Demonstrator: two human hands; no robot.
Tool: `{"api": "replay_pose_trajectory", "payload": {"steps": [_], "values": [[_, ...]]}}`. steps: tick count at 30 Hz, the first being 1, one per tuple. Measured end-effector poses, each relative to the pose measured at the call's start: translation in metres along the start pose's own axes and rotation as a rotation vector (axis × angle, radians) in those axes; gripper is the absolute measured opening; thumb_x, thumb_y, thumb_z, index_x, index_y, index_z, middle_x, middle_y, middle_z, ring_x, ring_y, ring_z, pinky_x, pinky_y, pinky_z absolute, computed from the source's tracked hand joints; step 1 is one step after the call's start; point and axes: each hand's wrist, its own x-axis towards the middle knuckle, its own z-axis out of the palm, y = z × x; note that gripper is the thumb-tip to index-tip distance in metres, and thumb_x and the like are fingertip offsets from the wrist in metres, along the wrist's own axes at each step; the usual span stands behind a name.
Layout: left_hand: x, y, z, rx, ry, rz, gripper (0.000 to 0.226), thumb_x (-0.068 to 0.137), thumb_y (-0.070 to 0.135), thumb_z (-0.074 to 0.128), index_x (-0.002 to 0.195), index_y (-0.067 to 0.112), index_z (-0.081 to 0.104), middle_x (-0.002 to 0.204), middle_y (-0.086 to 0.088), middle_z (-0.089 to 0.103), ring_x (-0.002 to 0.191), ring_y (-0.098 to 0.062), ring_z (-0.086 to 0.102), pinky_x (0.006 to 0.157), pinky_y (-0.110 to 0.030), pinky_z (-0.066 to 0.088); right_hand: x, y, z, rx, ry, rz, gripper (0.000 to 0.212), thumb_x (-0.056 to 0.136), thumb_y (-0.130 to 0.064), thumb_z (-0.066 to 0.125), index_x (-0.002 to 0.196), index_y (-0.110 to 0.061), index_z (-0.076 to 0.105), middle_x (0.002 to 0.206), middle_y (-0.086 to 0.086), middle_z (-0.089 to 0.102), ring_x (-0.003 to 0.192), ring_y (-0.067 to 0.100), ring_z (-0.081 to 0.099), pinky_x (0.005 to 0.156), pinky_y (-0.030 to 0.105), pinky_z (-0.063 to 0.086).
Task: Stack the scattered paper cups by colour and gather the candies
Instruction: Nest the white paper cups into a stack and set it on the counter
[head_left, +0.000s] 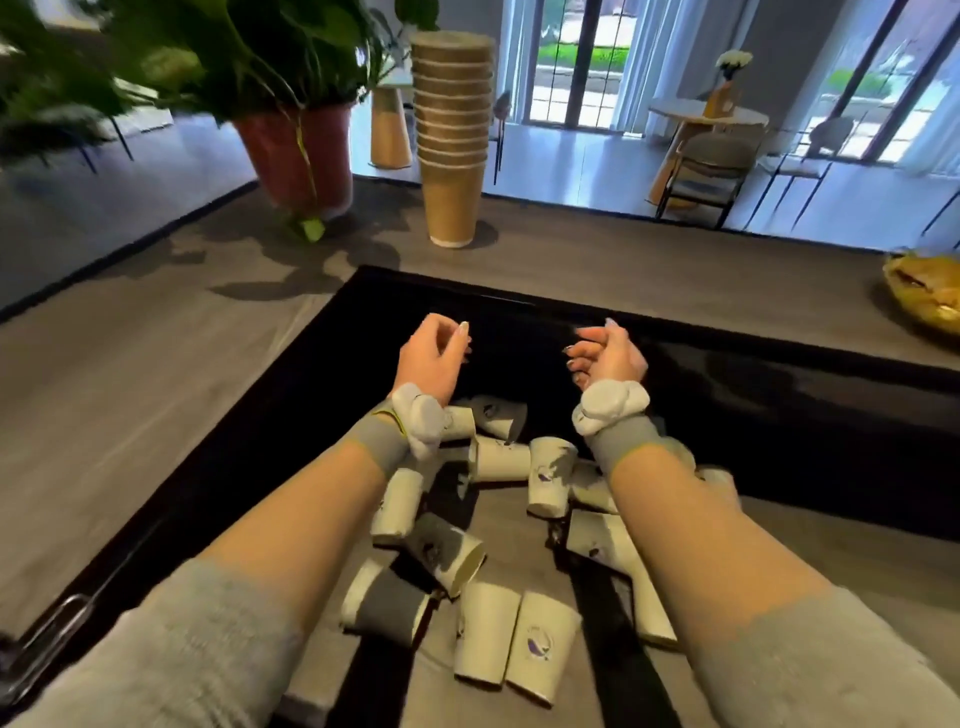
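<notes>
At the far left of the table stands a leafy plant in a red pot, and next to it a tall stack of brown cups. Closer in, the left hand hangs above the black part, fingers curled loosely, holding nothing. White cups lie tipped over in a pile under both arms. The right hand is half curled too, and empty. A yellow bowl sits at the far right edge.
</notes>
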Motion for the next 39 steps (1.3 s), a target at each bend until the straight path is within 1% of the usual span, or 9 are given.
{"api": "replay_pose_trajectory", "payload": {"steps": [4,8,13,16,21,25,30,34,39], "values": [[-0.040,-0.028,0.006,0.047,-0.094,-0.090,0.018,0.092,0.027,0.049,0.084,0.012,0.053,0.083,-0.007,0.064,0.085,-0.026,0.065,0.080,-0.042,0.052,-0.017,0.043,-0.036,-0.109,0.040,0.009,0.038,0.094,-0.020,0.042,0.060,-0.007,0.053,0.028,-0.003,0.050,0.023,0.006,0.039,0.030,0.014,0.028],[-0.063,-0.052,-0.002,0.110,-0.146,-0.128,0.012,0.089,0.024,0.054,0.086,0.013,0.054,0.087,-0.009,0.062,0.084,-0.025,0.059,0.076,-0.036,0.048,-0.031,0.082,-0.063,-0.374,-0.023,-0.062,0.036,0.093,-0.018,0.045,0.060,-0.012,0.056,0.037,-0.004,0.052,0.029,0.003,0.041,0.036,0.014,0.034],[-0.103,-0.089,-0.018,0.152,-0.196,-0.251,0.016,0.084,0.024,0.062,0.090,0.011,0.055,0.084,-0.004,0.056,0.075,-0.014,0.051,0.063,-0.019,0.041,-0.065,0.139,-0.112,-0.834,-0.260,-0.008,0.024,0.089,-0.025,0.054,0.081,-0.005,0.064,0.076,0.012,0.064,0.071,0.022,0.058,0.064,0.028,0.048],[-0.123,-0.106,-0.031,0.181,-0.154,-0.333,0.021,0.082,0.023,0.065,0.093,0.008,0.056,0.089,-0.005,0.056,0.076,-0.014,0.052,0.068,-0.023,0.041,-0.078,0.152,-0.129,-0.955,-0.312,0.046,0.027,0.089,-0.025,0.055,0.092,-0.001,0.065,0.095,0.020,0.067,0.086,0.031,0.059,0.076,0.034,0.046],[-0.147,-0.129,-0.052,0.272,-0.090,-0.418,0.029,0.077,0.025,0.071,0.087,0.004,0.052,0.092,-0.016,0.054,0.083,-0.024,0.049,0.076,-0.038,0.043,-0.089,0.162,-0.147,-0.923,-0.292,0.086,0.018,0.085,-0.021,0.062,0.083,-0.003,0.058,0.075,0.007,0.055,0.065,0.014,0.049,0.049,0.005,0.038],[-0.169,-0.141,-0.063,0.284,-0.060,-0.560,0.043,0.070,0.037,0.075,0.089,0.006,0.052,0.098,-0.016,0.056,0.084,-0.024,0.052,0.070,-0.031,0.039,-0.092,0.169,-0.165,-0.869,-0.292,0.104,0.030,0.079,-0.022,0.069,0.088,0.004,0.058,0.076,0.009,0.055,0.063,0.011,0.048,0.050,0.009,0.040],[-0.192,-0.145,-0.063,0.355,-0.099,-0.729,0.048,0.068,0.052,0.072,0.079,0.010,0.051,0.086,-0.007,0.053,0.082,-0.023,0.052,0.063,-0.029,0.038,-0.092,0.170,-0.178,-0.882,-0.416,0.107,0.027,0.080,-0.021,0.068,0.066,-0.002,0.055,0.064,0.010,0.049,0.057,0.012,0.044,0.047,0.009,0.034],[-0.205,-0.141,-0.060,0.273,-0.118,-0.708,0.037,0.080,0.036,0.065,0.093,0.001,0.063,0.087,-0.013,0.061,0.078,-0.023,0.055,0.066,-0.030,0.040,-0.092,0.165,-0.180,-0.870,-0.446,0.110,0.031,0.087,-0.018,0.060,0.060,-0.004,0.055,0.060,0.007,0.049,0.056,0.011,0.044,0.052,0.016,0.037],[-0.212,-0.122,-0.053,0.002,0.080,-0.666,0.023,0.088,0.023,0.058,0.106,0.010,0.061,0.098,-0.011,0.063,0.097,-0.029,0.060,0.078,-0.035,0.048,-0.086,0.149,-0.184,-0.806,-0.335,0.056,0.025,0.090,-0.019,0.054,0.070,-0.004,0.056,0.069,0.012,0.054,0.064,0.017,0.047,0.057,0.024,0.039]]}}
